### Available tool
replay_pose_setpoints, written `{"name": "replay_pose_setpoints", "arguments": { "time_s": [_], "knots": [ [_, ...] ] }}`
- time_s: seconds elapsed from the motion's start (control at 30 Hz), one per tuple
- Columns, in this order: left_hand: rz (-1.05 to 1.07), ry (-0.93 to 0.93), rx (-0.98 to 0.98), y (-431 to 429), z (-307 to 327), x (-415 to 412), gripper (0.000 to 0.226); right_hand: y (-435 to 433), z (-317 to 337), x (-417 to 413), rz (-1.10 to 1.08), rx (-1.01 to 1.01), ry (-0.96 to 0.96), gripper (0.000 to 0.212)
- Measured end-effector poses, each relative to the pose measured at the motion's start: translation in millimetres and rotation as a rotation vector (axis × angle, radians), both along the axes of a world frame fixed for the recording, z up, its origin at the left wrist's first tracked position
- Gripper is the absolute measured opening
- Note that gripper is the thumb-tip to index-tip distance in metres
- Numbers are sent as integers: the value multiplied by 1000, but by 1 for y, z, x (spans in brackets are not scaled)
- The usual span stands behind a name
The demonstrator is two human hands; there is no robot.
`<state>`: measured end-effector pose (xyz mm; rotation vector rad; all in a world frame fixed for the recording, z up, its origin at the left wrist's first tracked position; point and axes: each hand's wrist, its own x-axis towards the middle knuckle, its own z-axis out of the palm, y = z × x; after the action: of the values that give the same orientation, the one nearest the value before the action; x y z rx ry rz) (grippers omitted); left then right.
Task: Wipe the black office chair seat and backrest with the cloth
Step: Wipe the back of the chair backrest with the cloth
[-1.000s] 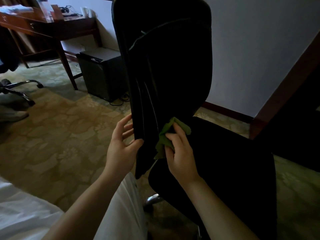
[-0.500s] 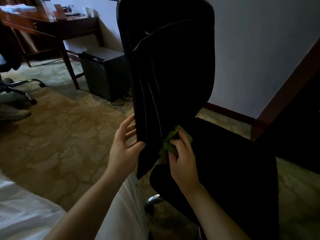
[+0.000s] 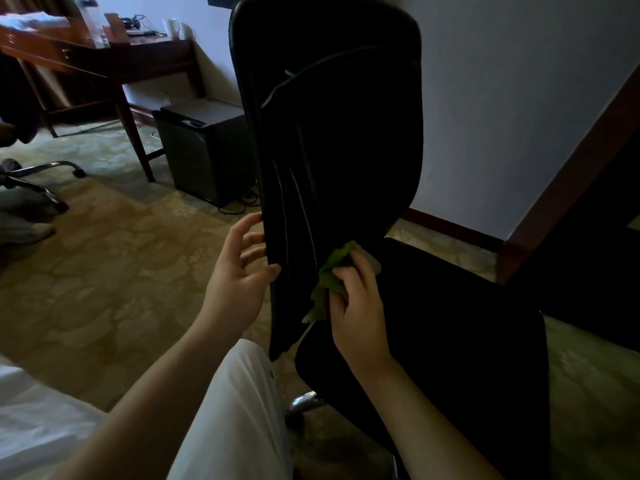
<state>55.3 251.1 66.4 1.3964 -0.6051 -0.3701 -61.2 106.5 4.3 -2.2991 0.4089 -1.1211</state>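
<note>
Right now my right grip (image 3: 360, 313) is curled round the green cloth (image 3: 329, 282), which is bunched against the lower part of the backrest (image 3: 339, 133), just above where it meets the seat (image 3: 450, 341). My left grip (image 3: 239, 278) holds the backrest's left rim in a light pinch, with the thumb on the near face and the fingers spread along the rim. The backrest's bottom tip hangs free below both grips, apart from the seat's near edge.

Left of the backrest the carpet (image 3: 104, 271) lies open as far as a dark box (image 3: 204, 150) and the counter (image 3: 149, 53) behind it. Cables trail at the box's foot. Right of the backrest the wall (image 3: 502, 98) stands near, with a wooden post (image 3: 571, 174) beyond the seat.

The backrest's top is cut off by the frame. Its black surface is too dark to read beyond a few pale seams. Below it a chrome piece of the base (image 3: 304, 401) shows. The seat and my white trouser leg (image 3: 235, 410) hide the rest.
</note>
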Motion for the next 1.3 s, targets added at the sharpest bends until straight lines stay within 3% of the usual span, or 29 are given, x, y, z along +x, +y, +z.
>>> {"name": "replay_pose_setpoints", "arguments": {
  "time_s": [0.13,0.33,0.5,0.6,0.83,1.03,1.3],
  "knots": [
    [-16,-63,141,-4,-8,0,86,-2,-31,-14,-46,187,91,21],
    [-31,-77,198,-5,-15,-2,90,-4,-3,-5,-196,400,-144,34],
    [2,-55,200,-4,-21,2,88,7,27,12,-149,216,-216,27],
    [-14,-17,197,-1,-25,4,86,14,12,14,-130,101,-149,27],
    [-22,-13,230,-1,-33,7,91,13,-22,-4,-135,45,-47,21],
    [-30,-23,235,-1,-32,5,96,3,-52,-14,-318,292,-85,26],
    [-18,-34,229,-2,-37,5,96,23,0,11,-205,229,-143,29]
  ]
}}
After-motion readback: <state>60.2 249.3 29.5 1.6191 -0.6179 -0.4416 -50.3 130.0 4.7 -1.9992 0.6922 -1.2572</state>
